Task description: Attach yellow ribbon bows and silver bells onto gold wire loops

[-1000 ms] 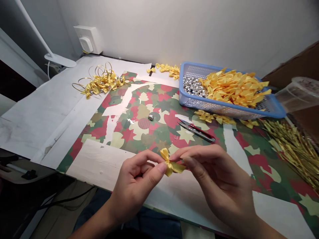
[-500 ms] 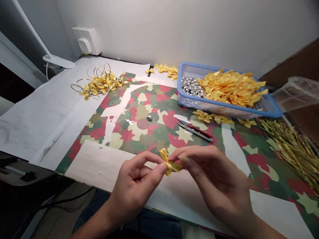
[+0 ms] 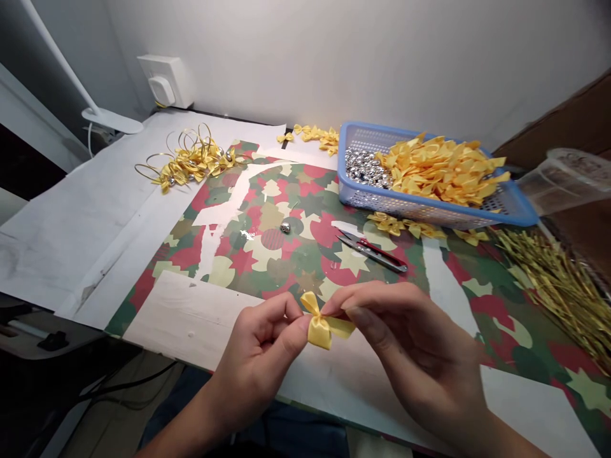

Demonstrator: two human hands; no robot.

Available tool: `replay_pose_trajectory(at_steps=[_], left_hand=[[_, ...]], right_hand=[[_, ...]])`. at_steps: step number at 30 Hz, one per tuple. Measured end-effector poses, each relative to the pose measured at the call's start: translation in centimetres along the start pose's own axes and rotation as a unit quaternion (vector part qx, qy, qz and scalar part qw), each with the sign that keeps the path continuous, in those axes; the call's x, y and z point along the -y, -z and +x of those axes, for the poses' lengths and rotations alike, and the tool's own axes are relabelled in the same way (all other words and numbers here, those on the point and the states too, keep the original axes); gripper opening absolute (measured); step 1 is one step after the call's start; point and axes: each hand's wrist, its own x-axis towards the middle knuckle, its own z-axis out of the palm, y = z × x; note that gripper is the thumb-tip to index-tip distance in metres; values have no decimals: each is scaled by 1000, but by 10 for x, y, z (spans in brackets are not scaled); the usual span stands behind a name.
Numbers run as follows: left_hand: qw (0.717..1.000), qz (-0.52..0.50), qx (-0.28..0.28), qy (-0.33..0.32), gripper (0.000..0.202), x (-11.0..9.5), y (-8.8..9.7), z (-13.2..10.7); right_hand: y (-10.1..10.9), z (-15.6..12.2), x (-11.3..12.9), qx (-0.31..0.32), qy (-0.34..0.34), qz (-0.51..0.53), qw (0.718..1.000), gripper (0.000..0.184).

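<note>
A yellow ribbon bow [image 3: 319, 331] is held up between my two hands, above the near edge of the table. My left hand [image 3: 267, 356] pinches its left side between thumb and forefinger. On the other side, my right hand [image 3: 405, 343] grips a ribbon end with thumb and fingertips. One small silver bell [image 3: 285, 228] lies on the patterned sheet beyond the bow. To its right rest the red-handled thread snips [image 3: 372, 250], blades pointing left.
A blue basket [image 3: 429, 213] at the back holds silver bells [image 3: 366, 168] and a heap of yellow bows [image 3: 439, 168]. Finished-looking bows with gold wire loops [image 3: 193, 162] lie back left. Gold wire ties [image 3: 558, 292] sit at right. A lamp base [image 3: 112, 121] stands far left.
The bow has turned in my fingers, so its loop now faces down and more of it shows. My left hand has shifted slightly left. The bell and snips stayed put.
</note>
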Motion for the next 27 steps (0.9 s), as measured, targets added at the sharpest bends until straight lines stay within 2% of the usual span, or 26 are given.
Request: replay_pose_trajectory(at_steps=[8, 13, 20, 24, 27], left_hand=[[998, 51, -32, -33, 35, 4, 1, -3], [999, 31, -7, -21, 35, 5, 1, -7], [999, 23, 27, 36, 38, -9, 2, -4], [999, 10, 43, 25, 40, -3, 4, -4], [998, -29, 35, 35, 39, 4, 5, -5]], right_hand=[[-2, -3, -1, 32, 14, 30, 999, 27], [-3, -2, -4, 23, 29, 43, 998, 29], [-4, 2, -1, 10, -23, 94, 995, 20], [-6, 6, 2, 6, -50, 129, 990, 15], [-7, 8, 1, 18, -71, 158, 985, 12]])
